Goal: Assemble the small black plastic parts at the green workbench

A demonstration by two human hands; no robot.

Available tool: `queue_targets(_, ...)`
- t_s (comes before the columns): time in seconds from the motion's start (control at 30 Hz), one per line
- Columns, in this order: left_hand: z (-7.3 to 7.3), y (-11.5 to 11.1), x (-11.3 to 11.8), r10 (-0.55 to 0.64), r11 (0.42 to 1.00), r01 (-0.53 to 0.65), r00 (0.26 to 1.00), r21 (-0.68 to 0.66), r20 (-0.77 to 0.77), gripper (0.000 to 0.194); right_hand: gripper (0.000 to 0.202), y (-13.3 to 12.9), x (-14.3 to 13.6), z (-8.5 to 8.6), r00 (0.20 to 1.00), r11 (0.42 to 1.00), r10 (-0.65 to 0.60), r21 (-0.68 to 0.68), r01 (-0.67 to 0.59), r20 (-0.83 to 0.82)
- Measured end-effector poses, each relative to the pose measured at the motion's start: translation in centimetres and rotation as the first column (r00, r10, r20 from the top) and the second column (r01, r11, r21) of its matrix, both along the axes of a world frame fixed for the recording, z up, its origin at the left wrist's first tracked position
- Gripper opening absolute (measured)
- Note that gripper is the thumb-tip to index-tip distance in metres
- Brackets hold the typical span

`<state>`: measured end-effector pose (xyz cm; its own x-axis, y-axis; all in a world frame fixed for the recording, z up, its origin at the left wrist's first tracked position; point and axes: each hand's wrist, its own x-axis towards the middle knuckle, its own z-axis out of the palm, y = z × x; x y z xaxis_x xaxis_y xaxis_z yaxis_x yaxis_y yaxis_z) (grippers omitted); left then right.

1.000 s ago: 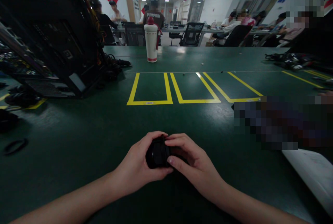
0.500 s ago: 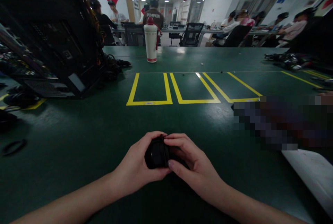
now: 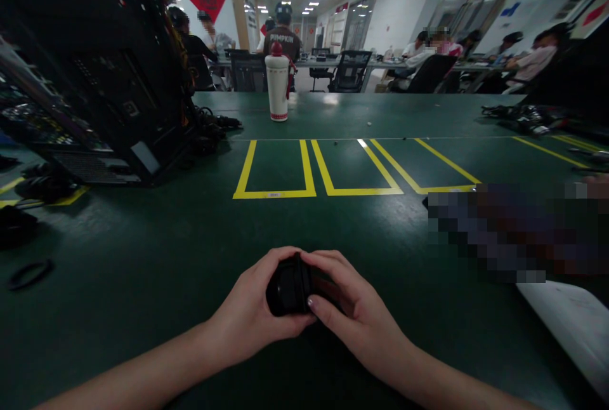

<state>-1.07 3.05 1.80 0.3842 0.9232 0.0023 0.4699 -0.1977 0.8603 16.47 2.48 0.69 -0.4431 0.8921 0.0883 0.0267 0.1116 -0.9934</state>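
Note:
A small black rounded object [image 3: 286,289], with a ridge or rim along its right side, is held just above or on the green table [image 3: 200,232]; its exact kind is not clear. My left hand [image 3: 257,302] curls around its left side, thumb below and fingers over the top. On the right, my right hand [image 3: 352,302] grips the rimmed end between thumb and fingertips. The palm-side face of the object is hidden by the right fingers.
Yellow tape outlines [image 3: 276,194] mark the table ahead. Behind them stands a white cup with a red top [image 3: 278,89]. A black computer case [image 3: 109,92] with cables is at left, near a black ring [image 3: 31,275]. A white panel [image 3: 566,315] lies at right.
The view has tilted up slightly, so the scene sits a little lower. Both hands keep their hold on the black object, with barely any shift of the fingers.

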Motion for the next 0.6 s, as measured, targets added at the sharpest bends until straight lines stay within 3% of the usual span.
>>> queue_targets(0.4,0.01,-0.08,-0.01,-0.024,1.000,0.024,1.000,-0.006,0.000,0.055,0.023,0.15,-0.13,-0.40,0.998,0.998,-0.049,0.034,0.048,0.025)
queue_targets(0.6,0.21,-0.03,0.02,-0.009,1.000,0.009,1.000,-0.005,-0.001,0.054,0.037,-0.05,-0.05,-0.16,0.999,0.998,-0.033,0.050,0.031,0.038)
